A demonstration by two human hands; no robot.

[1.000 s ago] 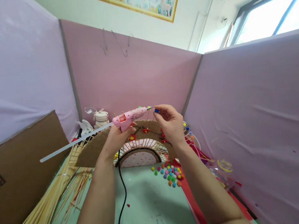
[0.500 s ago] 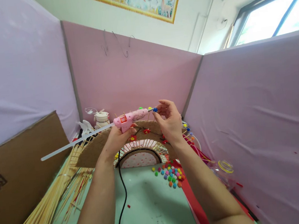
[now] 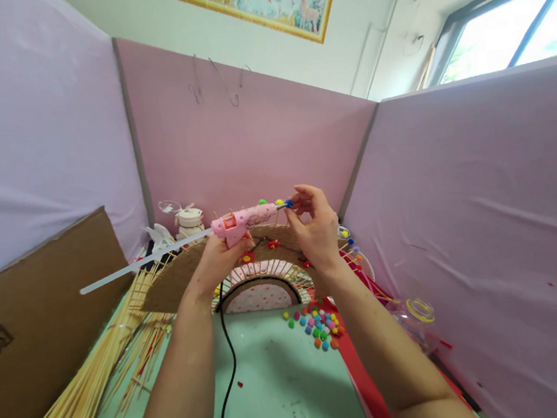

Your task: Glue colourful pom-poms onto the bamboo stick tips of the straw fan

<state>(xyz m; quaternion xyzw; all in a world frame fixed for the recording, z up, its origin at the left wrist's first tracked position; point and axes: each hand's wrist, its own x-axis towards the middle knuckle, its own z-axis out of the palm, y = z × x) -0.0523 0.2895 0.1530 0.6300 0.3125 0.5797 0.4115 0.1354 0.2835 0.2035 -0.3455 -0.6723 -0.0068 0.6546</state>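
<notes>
My left hand (image 3: 221, 259) is wrapped round the handle of a pink hot glue gun (image 3: 240, 223). A long whitish glue stick (image 3: 144, 262) juts from its back end, and a black cord hangs below. Between the fingertips of my right hand (image 3: 314, 225) is a small blue pom-pom (image 3: 289, 204), with the gun's metal nozzle touching it. Behind and below both hands stands an arched frame (image 3: 167, 292) of brown board and thin sticks, with red flowers (image 3: 273, 244) on its front. Part of the arch is hidden by my hands.
Many coloured pom-poms (image 3: 322, 325) lie on the pale green table (image 3: 280, 397), beside a red strip (image 3: 360, 374). Bundled thin sticks (image 3: 77, 386) lie at left near a cardboard sheet (image 3: 35, 330). A white jar (image 3: 190, 220) stands behind. Lilac and pink partitions surround the table.
The glue stick's rear end has shifted slightly right and up. Otherwise both hands, the gun and the blue pom-pom stay nearly where they were.
</notes>
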